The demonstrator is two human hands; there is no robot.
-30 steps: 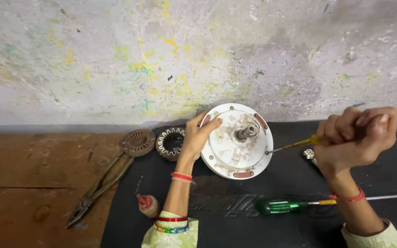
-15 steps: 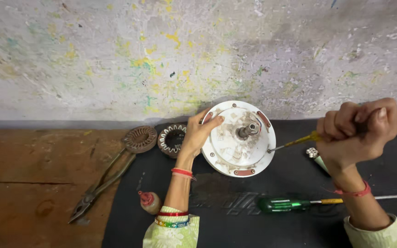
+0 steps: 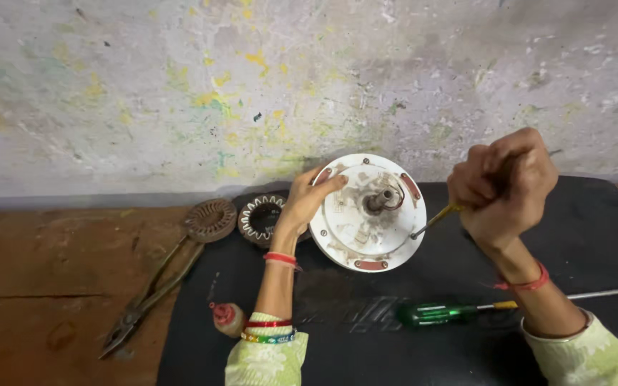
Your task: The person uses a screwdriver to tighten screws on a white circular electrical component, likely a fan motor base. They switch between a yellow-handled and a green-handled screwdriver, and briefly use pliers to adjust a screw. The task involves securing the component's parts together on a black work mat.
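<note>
The left hand (image 3: 305, 207) lies flat against the left rim of a round white motor housing (image 3: 368, 212), its fingers (image 3: 325, 185) spread open across the top edge, apparently to steady the disc, which stands tilted on a black mat (image 3: 595, 236) close to the paint-spattered wall (image 3: 252, 78). The right hand (image 3: 503, 187) is closed in a fist around the handle of a yellow-shafted screwdriver (image 3: 434, 221), whose tip meets the housing's right rim, just beyond the fingers; whether it sits in a screw head is hard to tell from here. Two small red oblong labels mark the housing, one near the left fingertips and one at its lower edge. A green-handled screwdriver (image 3: 452, 312) lies on the mat below the right wrist. Left of the left hand sit a wound stator ring (image 3: 259, 219), a brown ribbed disc (image 3: 210, 219) and pliers (image 3: 148, 297) on the wooden table (image 3: 44, 286).
</note>
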